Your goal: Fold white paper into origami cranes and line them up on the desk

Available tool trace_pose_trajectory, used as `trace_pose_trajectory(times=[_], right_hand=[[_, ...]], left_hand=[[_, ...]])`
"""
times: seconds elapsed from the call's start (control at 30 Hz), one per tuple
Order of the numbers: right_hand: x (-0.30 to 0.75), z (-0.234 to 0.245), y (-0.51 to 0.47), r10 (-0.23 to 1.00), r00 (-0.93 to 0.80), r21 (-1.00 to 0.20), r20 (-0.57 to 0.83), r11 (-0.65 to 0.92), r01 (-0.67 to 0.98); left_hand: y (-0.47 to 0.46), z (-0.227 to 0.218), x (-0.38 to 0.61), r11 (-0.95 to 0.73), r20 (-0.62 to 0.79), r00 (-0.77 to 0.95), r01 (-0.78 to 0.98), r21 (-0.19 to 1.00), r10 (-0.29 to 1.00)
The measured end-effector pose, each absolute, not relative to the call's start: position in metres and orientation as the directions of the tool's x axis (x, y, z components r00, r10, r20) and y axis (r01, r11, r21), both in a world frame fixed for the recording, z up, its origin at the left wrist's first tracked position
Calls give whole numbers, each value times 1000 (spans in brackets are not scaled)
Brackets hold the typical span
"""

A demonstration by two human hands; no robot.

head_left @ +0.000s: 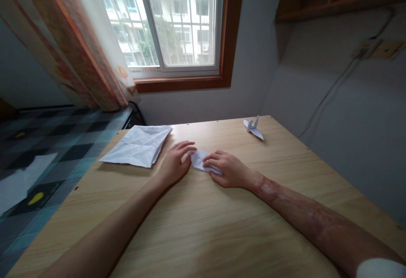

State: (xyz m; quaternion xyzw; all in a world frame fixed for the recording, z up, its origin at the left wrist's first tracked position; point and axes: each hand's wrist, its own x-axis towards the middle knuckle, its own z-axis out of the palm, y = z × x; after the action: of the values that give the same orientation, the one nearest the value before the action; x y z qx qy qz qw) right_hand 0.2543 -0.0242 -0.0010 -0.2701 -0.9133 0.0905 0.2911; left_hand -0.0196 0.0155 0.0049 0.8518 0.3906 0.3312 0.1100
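A small folded piece of white paper [199, 160] lies on the wooden table [196, 223] between my hands. My left hand [175, 162] rests beside it, fingers stretched toward its upper edge and touching it. My right hand [227, 169] lies on the paper's right part, fingers curled and pressing it flat against the table. Part of the paper is hidden under my right fingers.
A creased, unfolded white sheet [138, 145] lies at the table's far left. A finished white paper crane [253, 127] stands at the far right corner. Grey walls close the back and right. A checked bed cover [47, 151] with white paper lies left, under a window.
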Motion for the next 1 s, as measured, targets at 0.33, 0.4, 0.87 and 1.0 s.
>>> trace_pose_trajectory(times=[0.33, 0.4, 0.87, 1.0], right_hand=[[257, -7, -19, 647, -573, -343, 503, 758, 555], [257, -7, -18, 660, -554, -354, 508, 746, 564], [259, -13, -11, 688, -514, -365, 512, 716, 595], [260, -10, -13, 745, -437, -455, 504, 659, 599]], left_hand=[[1, 13, -10, -714, 351, 622, 625, 316, 700], [3, 11, -10, -704, 366, 607, 659, 264, 705], [6, 5, -13, -768, 439, 650, 616, 173, 621], [5, 6, -13, -754, 449, 631, 634, 173, 633]])
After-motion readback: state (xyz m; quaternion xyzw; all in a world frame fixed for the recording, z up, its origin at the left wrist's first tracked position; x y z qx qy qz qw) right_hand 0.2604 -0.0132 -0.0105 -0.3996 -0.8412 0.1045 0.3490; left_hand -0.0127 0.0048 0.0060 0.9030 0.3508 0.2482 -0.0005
